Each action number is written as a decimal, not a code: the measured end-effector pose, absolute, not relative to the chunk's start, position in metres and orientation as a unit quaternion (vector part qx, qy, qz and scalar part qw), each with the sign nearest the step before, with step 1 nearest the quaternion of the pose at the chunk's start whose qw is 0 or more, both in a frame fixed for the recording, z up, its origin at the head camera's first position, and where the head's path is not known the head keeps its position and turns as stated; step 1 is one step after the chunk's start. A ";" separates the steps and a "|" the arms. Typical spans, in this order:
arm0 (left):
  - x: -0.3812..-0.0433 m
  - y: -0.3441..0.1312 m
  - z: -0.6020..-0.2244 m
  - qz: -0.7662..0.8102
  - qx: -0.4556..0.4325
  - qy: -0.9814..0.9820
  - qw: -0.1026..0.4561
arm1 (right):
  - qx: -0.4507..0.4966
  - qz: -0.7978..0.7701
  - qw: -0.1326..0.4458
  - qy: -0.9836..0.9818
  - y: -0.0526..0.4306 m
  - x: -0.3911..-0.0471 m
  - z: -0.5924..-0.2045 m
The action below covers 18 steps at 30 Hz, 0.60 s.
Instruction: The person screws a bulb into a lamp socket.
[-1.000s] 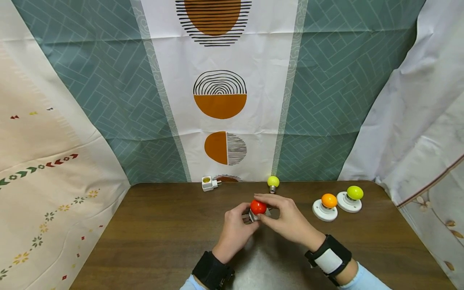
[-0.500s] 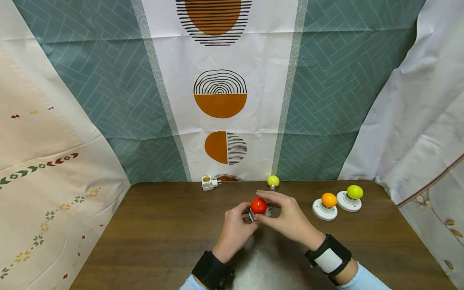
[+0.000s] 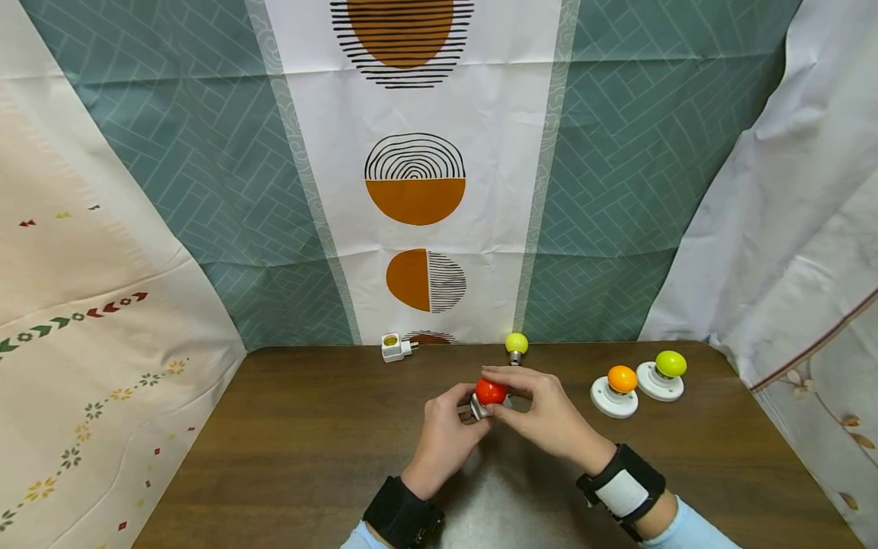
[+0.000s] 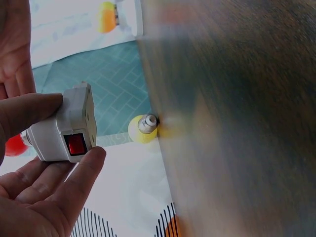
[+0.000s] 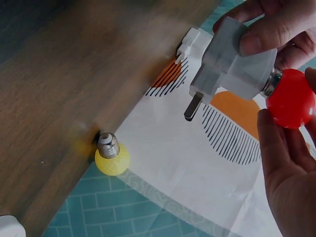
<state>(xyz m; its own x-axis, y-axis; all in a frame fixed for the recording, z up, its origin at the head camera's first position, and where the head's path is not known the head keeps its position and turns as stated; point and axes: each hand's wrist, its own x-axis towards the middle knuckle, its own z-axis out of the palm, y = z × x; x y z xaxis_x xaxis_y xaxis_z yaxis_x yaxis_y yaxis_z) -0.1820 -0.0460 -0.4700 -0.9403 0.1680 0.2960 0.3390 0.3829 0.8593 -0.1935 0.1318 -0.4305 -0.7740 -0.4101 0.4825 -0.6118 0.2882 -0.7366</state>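
My left hand (image 3: 447,438) grips a white plug-in lamp socket (image 4: 52,133) between thumb and fingers, above the table. A red rocker switch (image 4: 76,144) shows on the socket's side, and a metal plug pin (image 5: 193,106) sticks out of it in the right wrist view. Seated in the socket's mouth is a red light bulb (image 5: 291,101), part of its metal screw base still visible. The fingers and thumb of my right hand (image 3: 549,415) curl round the red bulb, pinching it from the sides.
At the wooden table's (image 3: 329,450) back edge lie another white plug-in socket (image 3: 394,348) and a loose yellow bulb (image 3: 517,344). Off to the right stand two round white lamp holders, one with an orange bulb (image 3: 622,379), the other with a yellow-green bulb (image 3: 671,364). Fabric hangs behind.
My right fingers lift slightly off the red bulb, then close round it again a little further left. The left hand and socket stay nearly still.
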 end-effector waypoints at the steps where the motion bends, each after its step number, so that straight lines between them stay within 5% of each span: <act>1: -0.182 -0.046 -0.470 -0.534 -0.154 -0.827 0.082 | 0.315 0.504 0.105 -0.797 0.131 -0.193 -0.431; 18: -0.184 -0.046 -0.472 -0.542 -0.157 -0.821 0.082 | 0.321 0.475 0.111 -0.812 0.133 -0.194 -0.430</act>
<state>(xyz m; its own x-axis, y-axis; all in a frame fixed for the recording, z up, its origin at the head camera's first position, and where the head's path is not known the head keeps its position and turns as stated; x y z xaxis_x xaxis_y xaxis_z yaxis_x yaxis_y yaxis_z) -0.1839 -0.0459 -0.4724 -0.9372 0.1689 0.3050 0.3469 0.3632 0.8647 -0.1943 0.1329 -0.4301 -0.7696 -0.4157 0.4847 -0.6263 0.3432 -0.7000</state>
